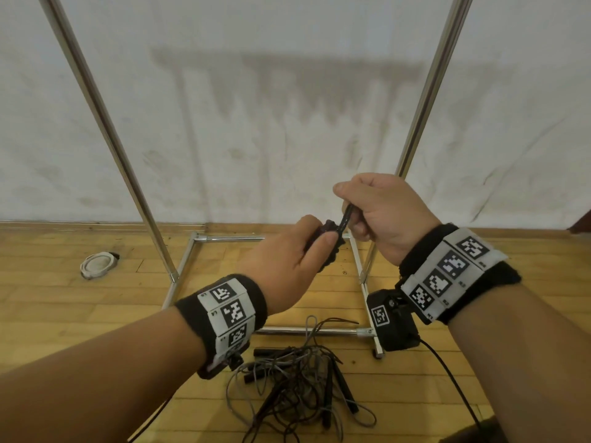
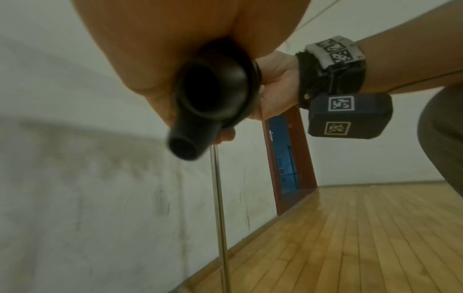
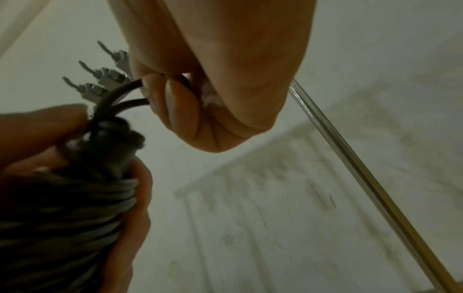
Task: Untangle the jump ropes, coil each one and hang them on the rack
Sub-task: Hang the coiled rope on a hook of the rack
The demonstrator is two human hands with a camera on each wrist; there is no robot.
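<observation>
Head view: I see my left hand (image 1: pixel 287 263) wrapped around a coiled jump rope (image 1: pixel 326 247), held above the floor in front of the rack (image 1: pixel 105 123). My right hand (image 1: pixel 380 212) is curled tight, pinching the rope's loose end (image 1: pixel 347 215). A tangled pile of ropes (image 1: pixel 300 385) lies on the wooden floor (image 1: pixel 64 314), just before the rack's base bar.
Left wrist view: only here I see the black handle ends (image 2: pixel 200 111) poking out below my palm; the fingers are hidden.
Right wrist view: my right fingers (image 3: pixel 183 103) pinch two dark strands (image 3: pixel 117 97) rising from the grey wound coil (image 3: pixel 75 208); a rack pole (image 3: pixel 363 178) runs beside, well apart.
</observation>
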